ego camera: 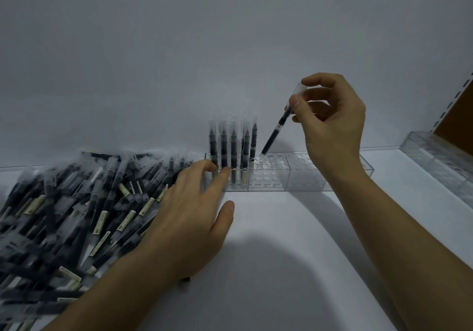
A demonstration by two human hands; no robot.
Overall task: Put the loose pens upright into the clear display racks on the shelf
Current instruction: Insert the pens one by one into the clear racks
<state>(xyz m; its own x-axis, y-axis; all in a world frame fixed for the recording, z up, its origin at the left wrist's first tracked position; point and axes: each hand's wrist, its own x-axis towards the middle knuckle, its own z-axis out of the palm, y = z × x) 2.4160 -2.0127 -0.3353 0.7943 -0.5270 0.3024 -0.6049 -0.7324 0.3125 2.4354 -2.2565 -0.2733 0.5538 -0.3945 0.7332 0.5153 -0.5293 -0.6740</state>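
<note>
A clear display rack (266, 177) stands against the shelf's back wall, with several dark pens (233, 146) upright in its left end. My right hand (330, 120) pinches one dark pen (277, 129) near its clear cap; the pen is tilted, its lower tip touching the rack's top just right of the standing pens. My left hand (189, 218) lies flat with straight fingers, fingertips touching the rack's left front edge. A big heap of loose pens (74, 208) covers the shelf at left, partly under my left forearm.
A second clear rack (304, 174) adjoins the first on the right, behind my right wrist. Another clear rack (440, 161) lies along the shelf's right edge by a perforated upright (458, 103). The white shelf surface (281, 254) spreads between my arms.
</note>
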